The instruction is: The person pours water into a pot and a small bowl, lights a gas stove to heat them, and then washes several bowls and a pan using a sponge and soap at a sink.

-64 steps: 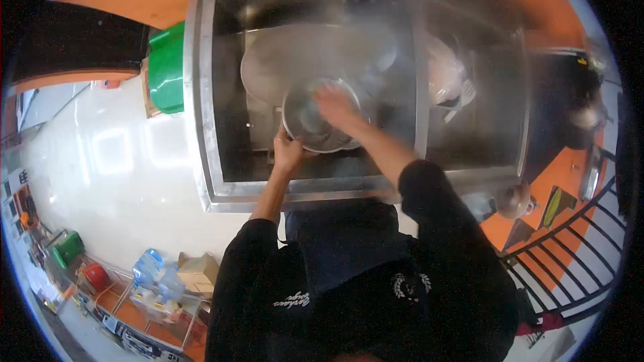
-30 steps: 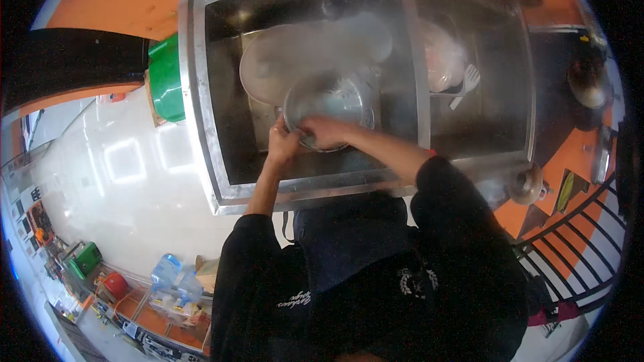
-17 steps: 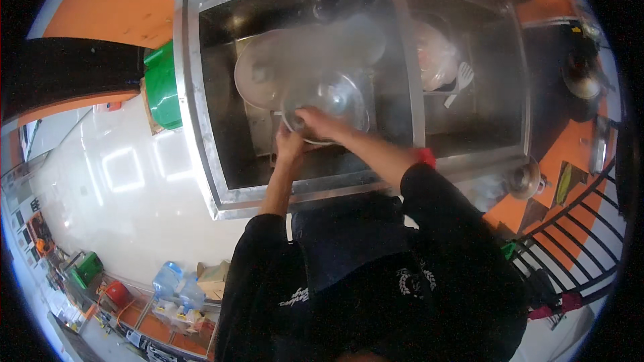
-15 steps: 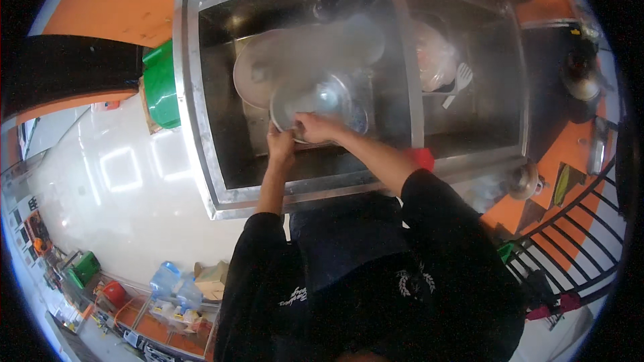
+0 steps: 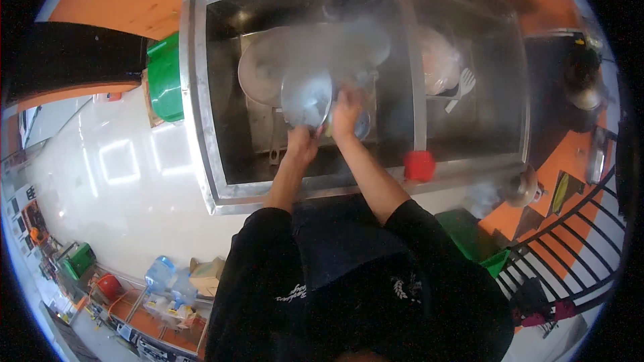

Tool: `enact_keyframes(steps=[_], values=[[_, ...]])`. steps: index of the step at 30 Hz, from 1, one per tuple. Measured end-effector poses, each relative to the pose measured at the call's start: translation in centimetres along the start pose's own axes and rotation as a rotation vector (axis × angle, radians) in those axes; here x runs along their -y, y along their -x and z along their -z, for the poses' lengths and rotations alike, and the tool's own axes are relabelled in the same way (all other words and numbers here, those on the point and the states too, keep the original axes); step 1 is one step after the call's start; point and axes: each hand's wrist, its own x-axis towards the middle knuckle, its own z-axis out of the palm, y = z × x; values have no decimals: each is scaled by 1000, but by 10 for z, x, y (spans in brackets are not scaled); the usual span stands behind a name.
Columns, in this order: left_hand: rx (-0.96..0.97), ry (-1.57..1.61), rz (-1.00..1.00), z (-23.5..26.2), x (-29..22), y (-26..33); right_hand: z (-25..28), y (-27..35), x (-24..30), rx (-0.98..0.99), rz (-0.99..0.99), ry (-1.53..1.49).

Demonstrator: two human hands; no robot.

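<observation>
Fingers: left hand grips steel bowl rim | right hand moved beside bowl, grip unclear

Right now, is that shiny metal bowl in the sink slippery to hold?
Probably yes. The metal bowl looks smooth and shiny, and it sits in a steamy sink, so it is likely wet. The left hand holds its lower rim while the right hand touches its side. It looks stiff, not floppy.
</observation>
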Motion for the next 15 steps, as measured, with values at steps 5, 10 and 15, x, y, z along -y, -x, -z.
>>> enact_keyframes(steps=[5,10,15], values=[[15,63,40,5,-7,-19,-8,30,52,61,-947,-458],[100,173,18,2,-2,-30,-7,48,91,84,-311,-133],[108,182,291,22,-4,-29,-15,-4,81,305,599,502]])
